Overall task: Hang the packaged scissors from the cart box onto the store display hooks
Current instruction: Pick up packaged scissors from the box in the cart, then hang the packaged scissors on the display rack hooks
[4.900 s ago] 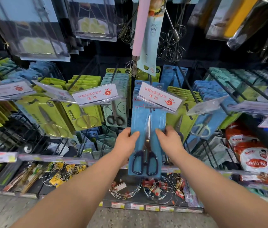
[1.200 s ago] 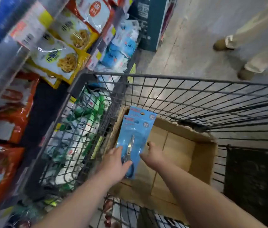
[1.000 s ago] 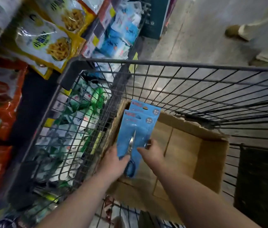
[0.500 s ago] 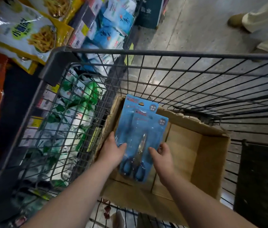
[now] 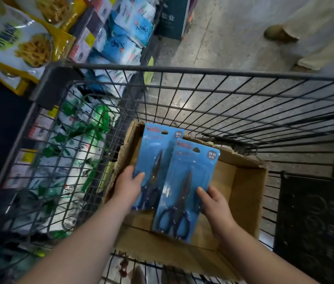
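Left hand (image 5: pixel 128 186) grips the left pack (image 5: pixel 157 144) by its 9 o'clock edge. Right hand (image 5: pixel 215 203) grips the right pack (image 5: pixel 184 181) by its 3 o'clock edge. Both are over the box (image 5: pixel 241 181) in the cart (image 5: pixel 203 70). Long axes run 6 to 12, with scissor handles by the hands and hang holes (image 5: pixel 196 149) at the 12 o'clock ends (far from the fingers). Hooks not in view.

The right pack (image 5: pixel 190 175) covers the left pack's (image 5: pixel 153 148) lower corner; fingers of left hand (image 5: pixel 128 187) and right hand (image 5: pixel 215 203) hide behind them.
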The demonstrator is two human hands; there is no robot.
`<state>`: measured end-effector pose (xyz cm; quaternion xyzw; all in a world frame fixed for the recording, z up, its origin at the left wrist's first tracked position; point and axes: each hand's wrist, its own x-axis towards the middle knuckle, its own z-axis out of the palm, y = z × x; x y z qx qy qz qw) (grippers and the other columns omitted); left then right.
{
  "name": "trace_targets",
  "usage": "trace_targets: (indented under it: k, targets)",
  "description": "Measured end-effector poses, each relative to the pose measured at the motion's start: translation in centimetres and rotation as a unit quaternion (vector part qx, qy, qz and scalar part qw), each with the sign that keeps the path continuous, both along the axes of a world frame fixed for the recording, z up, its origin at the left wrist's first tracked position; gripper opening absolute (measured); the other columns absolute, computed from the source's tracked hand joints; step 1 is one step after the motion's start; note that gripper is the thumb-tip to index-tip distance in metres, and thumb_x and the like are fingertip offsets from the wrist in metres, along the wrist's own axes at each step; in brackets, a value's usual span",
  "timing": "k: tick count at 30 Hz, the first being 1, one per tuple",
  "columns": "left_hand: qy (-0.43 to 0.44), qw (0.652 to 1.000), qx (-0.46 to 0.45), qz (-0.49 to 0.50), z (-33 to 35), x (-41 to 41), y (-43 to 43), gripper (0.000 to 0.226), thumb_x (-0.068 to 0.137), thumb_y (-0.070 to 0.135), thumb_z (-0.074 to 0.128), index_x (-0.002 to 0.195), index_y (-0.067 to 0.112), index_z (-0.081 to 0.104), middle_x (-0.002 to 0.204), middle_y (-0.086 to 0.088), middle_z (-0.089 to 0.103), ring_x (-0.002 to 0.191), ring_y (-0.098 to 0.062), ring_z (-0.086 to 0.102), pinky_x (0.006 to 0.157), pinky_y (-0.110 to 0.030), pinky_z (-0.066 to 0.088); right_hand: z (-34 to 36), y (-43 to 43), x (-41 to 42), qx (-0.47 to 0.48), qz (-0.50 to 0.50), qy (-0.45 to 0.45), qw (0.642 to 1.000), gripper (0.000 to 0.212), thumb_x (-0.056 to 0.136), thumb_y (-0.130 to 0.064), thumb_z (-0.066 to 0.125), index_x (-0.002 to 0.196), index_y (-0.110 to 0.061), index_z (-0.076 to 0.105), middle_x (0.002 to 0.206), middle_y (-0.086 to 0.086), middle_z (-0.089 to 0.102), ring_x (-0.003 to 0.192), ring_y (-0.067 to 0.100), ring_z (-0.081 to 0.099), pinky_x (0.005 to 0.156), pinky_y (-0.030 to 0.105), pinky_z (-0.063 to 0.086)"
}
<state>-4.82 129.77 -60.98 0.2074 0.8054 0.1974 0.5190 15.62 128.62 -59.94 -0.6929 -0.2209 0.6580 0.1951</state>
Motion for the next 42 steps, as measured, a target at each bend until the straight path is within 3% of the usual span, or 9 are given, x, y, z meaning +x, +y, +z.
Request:
trace_targets:
  k: [4,9,15,21,24,28,35,38,42]
  targets:
    - [-0.018,0.999,0.037,0.015,3.5,-0.1,-0.9,0.01,0.095,0.008,0.049,0.097,0.016,0.056,0.089,-0.003,0.064,0.079,-0.019,0.06,0.068,-0.028,0.048,2.9,0.3,-0.4,0.013,0.004,0.003,1.0,0.015,0.097,-0.016,0.045,0.105,-0.013,0.057,0.104,0.007,0.067,0.093,0.019,0.063,0.082,0.035,0.052]
    - [-0.032,0.995,0.063,0.065,9.2,-1.0,-2.2,0.017,0.091,0.006,0.053,0.083,0.019,0.061,0.096,-0.016,0.07,0.088,-0.032,0.066,0.084,-0.049,0.054,8.0,1.3,-1.5,0.054,0.059,-0.03,0.996,0.021,0.097,-0.02,0.048,0.108,-0.006,0.057,0.108,0.015,0.067,0.097,0.026,0.064,0.091,0.048,0.051]
    - [-0.022,0.98,0.127,0.151,17.4,-3.4,-5.1,0.015,0.094,-0.001,0.045,0.091,0.003,0.059,0.077,-0.011,0.062,0.057,-0.011,0.058,0.047,-0.015,0.045,15.5,2.7,-4.8,0.102,0.169,0.006,0.98,0.016,0.097,-0.026,0.047,0.104,-0.016,0.057,0.106,0.007,0.068,0.1,0.025,0.065,0.092,0.047,0.051]
    - [0.008,0.959,0.179,0.221,23.9,-5.8,-11.3,0.012,0.091,0.009,0.055,0.081,0.015,0.058,0.076,-0.005,0.064,0.069,-0.02,0.057,0.06,-0.02,0.046,22.4,1.1,-9.1,0.173,0.246,0.061,0.952,0.012,0.096,-0.016,0.048,0.1,-0.01,0.058,0.095,0.004,0.066,0.082,0.013,0.06,0.071,0.024,0.051]
    - [0.012,0.948,0.189,0.255,25.0,-6.8,-16.0,0.028,0.077,0.034,0.064,0.094,0.011,0.063,0.095,-0.016,0.071,0.083,-0.029,0.065,0.085,-0.036,0.052,25.3,-1.6,-10.7,0.185,0.289,0.078,0.936,0.012,0.096,-0.018,0.048,0.097,-0.015,0.06,0.1,0.009,0.069,0.088,0.02,0.063,0.084,0.036,0.05]
    - [0.038,0.926,0.206,0.313,26.8,-7.8,-23.6,0.036,0.076,0.041,0.063,0.098,0.012,0.065,0.096,-0.015,0.072,0.088,-0.03,0.066,0.085,-0.044,0.05,27.9,-7.0,-13.0,0.208,0.365,0.09,0.903,0.015,0.094,-0.025,0.051,0.096,-0.015,0.062,0.101,0.018,0.067,0.086,0.027,0.064,0.082,0.04,0.05]
    - [0.076,0.808,0.287,0.509,31.6,-7.4,-45.6,0.006,0.089,0.003,0.058,0.092,0.004,0.063,0.072,-0.008,0.064,0.073,-0.022,0.053,0.071,-0.033,0.042,31.5,-24.9,-18.8,0.248,0.506,0.103,0.82,0.014,0.092,-0.012,0.055,0.087,-0.01,0.067,0.094,0.015,0.072,0.093,0.034,0.067,0.085,0.04,0.055]
    - [0.134,0.764,0.262,0.574,33.6,-5.7,-57.5,0.003,0.08,0.018,0.064,0.078,0.019,0.063,0.076,-0.008,0.067,0.077,-0.021,0.055,0.08,-0.036,0.044,33.3,-35.2,-21.2,0.257,0.564,0.142,0.772,0.012,0.093,-0.009,0.053,0.087,-0.009,0.063,0.093,0.018,0.068,0.076,0.019,0.058,0.057,0.004,0.045]
    - [0.223,0.694,0.232,0.644,36.1,-2.8,-71.8,0.022,0.091,0.008,0.056,0.073,0.022,0.058,0.079,-0.005,0.062,0.083,-0.024,0.058,0.073,-0.03,0.045,33.5,-48.0,-24.0,0.27,0.657,0.154,0.687,0.014,0.091,-0.017,0.057,0.083,-0.014,0.067,0.093,0.013,0.069,0.094,0.03,0.063,0.085,0.026,0.051]
